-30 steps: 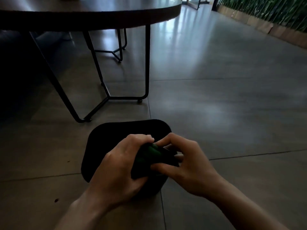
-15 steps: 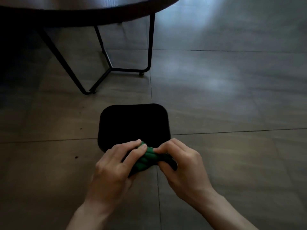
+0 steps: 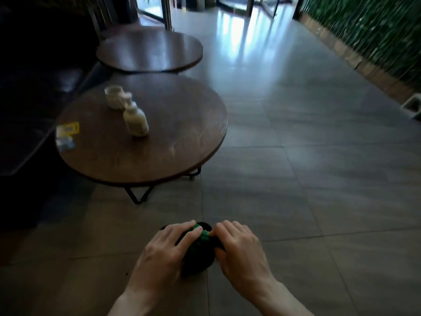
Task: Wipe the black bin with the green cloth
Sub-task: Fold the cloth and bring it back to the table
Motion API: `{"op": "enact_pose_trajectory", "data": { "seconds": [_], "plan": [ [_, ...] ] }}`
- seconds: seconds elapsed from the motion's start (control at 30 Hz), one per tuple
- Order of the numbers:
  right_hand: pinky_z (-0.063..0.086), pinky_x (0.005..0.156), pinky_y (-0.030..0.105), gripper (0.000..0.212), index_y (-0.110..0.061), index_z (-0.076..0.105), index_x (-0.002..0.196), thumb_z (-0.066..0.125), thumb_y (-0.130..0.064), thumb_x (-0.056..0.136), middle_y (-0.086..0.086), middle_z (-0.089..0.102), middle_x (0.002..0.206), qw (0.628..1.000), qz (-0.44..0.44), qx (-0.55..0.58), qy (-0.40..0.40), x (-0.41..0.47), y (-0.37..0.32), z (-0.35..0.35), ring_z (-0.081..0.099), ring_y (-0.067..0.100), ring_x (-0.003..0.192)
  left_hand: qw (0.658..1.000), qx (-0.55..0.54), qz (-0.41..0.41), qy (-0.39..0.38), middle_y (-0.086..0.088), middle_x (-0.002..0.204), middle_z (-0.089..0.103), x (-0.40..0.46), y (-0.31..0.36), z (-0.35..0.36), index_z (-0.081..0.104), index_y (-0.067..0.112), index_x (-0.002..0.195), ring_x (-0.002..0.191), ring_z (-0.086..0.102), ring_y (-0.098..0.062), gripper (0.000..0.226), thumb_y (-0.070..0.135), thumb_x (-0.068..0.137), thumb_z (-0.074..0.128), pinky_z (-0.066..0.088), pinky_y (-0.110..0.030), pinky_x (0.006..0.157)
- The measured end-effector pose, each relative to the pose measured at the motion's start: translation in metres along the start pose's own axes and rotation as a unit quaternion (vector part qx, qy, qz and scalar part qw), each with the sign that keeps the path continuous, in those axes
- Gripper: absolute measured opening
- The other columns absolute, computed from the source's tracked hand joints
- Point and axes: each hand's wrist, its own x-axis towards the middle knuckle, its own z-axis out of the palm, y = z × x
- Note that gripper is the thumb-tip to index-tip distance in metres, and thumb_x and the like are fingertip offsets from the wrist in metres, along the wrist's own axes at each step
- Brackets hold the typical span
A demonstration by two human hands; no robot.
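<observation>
Two hands bunch a green cloth (image 3: 201, 239) over a black bin (image 3: 200, 263) on the floor (image 3: 307, 201).

Left hand (image 3: 165, 252) reaches in from below, wrist low, its fingers curled over the cloth's left side in a closed grip; right hand (image 3: 238, 244) mirrors it, fingertips pinching the cloth's right edge. Crumpled into ridged folds, the cloth sits between both hands on top of the bin, which shows only as a dark shape mostly hidden under them. Beyond stands a round counter (image 3: 182, 137).

Black bin (image 3: 197, 264) mostly hidden under hands — table cards (image 3: 66, 133) blurred.
</observation>
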Motion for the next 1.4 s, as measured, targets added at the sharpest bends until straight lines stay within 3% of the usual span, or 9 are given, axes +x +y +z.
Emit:
{"op": "enact_pose_trajectory", "data": {
  "seconds": [0.1,0.2,0.33,0.5,0.83,1.13,1.4],
  "plan": [
    [0.05,0.056,0.026,0.031,-0.018,0.064,0.083,0.086,-0.01,0.064,-0.004,0.065,0.081,1.0,-0.001,0.004,0.009,0.013,-0.015,-0.051,0.066,0.022,0.073,1.0,0.01,-0.01,0.001,0.0,0.121,0.07,0.019,0.018,-0.055,0.073,0.019,0.119,0.104,0.071,-0.02,0.067,0.0,0.055,0.085,0.061,-0.032,0.079],
    [0.047,0.05,0.025,0.03,-0.018,0.061,0.081,0.086,-0.012,0.065,-0.004,0.064,0.081,1.0,-0.016,0.008,0.026,0.024,-0.025,-0.095,0.067,0.021,0.073,1.0,0.018,0.021,0.016,0.002,0.119,0.071,0.034,0.038,-0.107,0.074,0.022,0.116,0.103,0.072,-0.016,0.052,0.007,0.066,0.071,0.06,-0.028,0.077],
    [0.047,0.076,0.035,0.012,-0.016,0.059,0.105,0.06,-0.018,0.092,-0.001,0.062,0.108,0.999,-0.018,0.029,0.012,0.045,-0.032,-0.131,0.059,0.023,0.104,1.0,0.01,-0.01,0.023,0.003,0.118,0.071,0.049,0.051,-0.146,0.074,0.022,0.116,0.102,0.072,-0.016,0.07,0.003,0.05,0.09,0.06,-0.027,0.075],
    [0.041,0.075,0.033,0.014,-0.02,0.058,0.105,0.056,-0.017,0.092,-0.002,0.06,0.107,0.999,-0.031,0.031,0.02,0.089,-0.041,-0.153,0.058,0.023,0.103,0.999,-0.005,-0.023,0.027,0.006,0.12,0.069,0.074,0.031,-0.172,0.072,0.024,0.118,0.104,0.071,-0.015,0.083,0.002,0.04,0.089,0.059,-0.024,0.075],
    [0.049,0.08,0.037,0.014,-0.018,0.059,0.104,0.059,-0.013,0.091,-0.004,0.062,0.105,0.999,-0.001,0.027,0.029,0.205,-0.048,-0.161,0.059,0.021,0.099,0.998,-0.04,-0.016,0.052,0.012,0.135,0.059,0.157,-0.066,-0.178,0.058,0.031,0.135,0.122,0.06,-0.011,0.084,0.0,0.059,0.078,0.054,-0.023,0.091],
    [0.049,0.08,0.035,0.015,-0.02,0.056,0.105,0.058,-0.012,0.093,-0.005,0.062,0.108,0.999,0.036,0.021,0.011,0.295,-0.033,-0.131,0.06,0.021,0.101,0.998,-0.032,-0.029,0.044,0.006,0.13,0.064,0.229,-0.136,-0.164,0.063,0.026,0.131,0.117,0.064,-0.017,0.071,-0.002,0.067,0.076,0.058,-0.03,0.085],
    [0.048,0.077,0.033,0.014,-0.025,0.055,0.108,0.059,-0.02,0.096,-0.009,0.061,0.109,0.998,0.05,0.012,-0.034,0.38,0.043,-0.082,0.06,0.018,0.102,0.995,-0.017,-0.097,-0.01,0.003,0.132,0.064,0.308,-0.176,-0.103,0.06,0.027,0.135,0.115,0.066,-0.019,0.077,0.002,0.066,0.083,0.06,-0.034,0.083]
  ]
}}
